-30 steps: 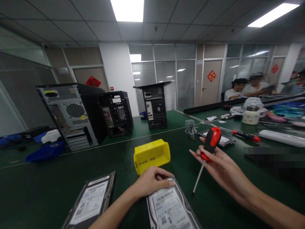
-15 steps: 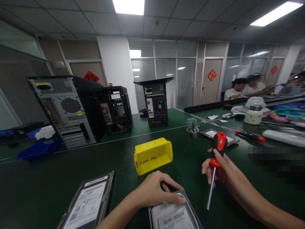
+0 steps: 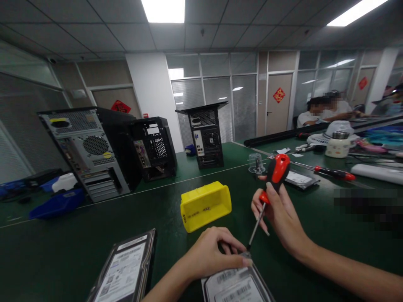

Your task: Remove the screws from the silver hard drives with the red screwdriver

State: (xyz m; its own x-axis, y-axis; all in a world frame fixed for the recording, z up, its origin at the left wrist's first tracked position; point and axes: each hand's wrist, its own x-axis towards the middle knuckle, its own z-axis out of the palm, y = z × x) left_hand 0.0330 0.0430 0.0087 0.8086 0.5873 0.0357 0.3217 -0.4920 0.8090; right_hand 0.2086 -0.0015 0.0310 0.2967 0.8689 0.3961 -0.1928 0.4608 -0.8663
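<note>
My left hand (image 3: 217, 253) grips the far end of a hard drive (image 3: 234, 285) at the bottom of the view, thumb on its labelled face and fingers over the far edge. In my right hand (image 3: 277, 205) is a red and black screwdriver (image 3: 278, 172), tilted with its shaft running down and left. Its tip meets the drive's far corner, close to my left fingertips; a screw there is too small to make out. Beyond my left hand lies a yellow plastic bin (image 3: 206, 207) on its side, with a few tiny metal pieces inside.
Another hard drive (image 3: 126, 268) lies at the left front, and one more drive (image 3: 300, 179) behind my right hand. Computer cases (image 3: 91, 155) stand at the back left. A second screwdriver (image 3: 335, 172), a clear plastic dome (image 3: 256, 163) and a cream jar (image 3: 338, 147) are to the right.
My right hand has moved left, bringing the screwdriver from beside the drive to its far corner. My left hand keeps its hold on the drive. The view has shifted slightly.
</note>
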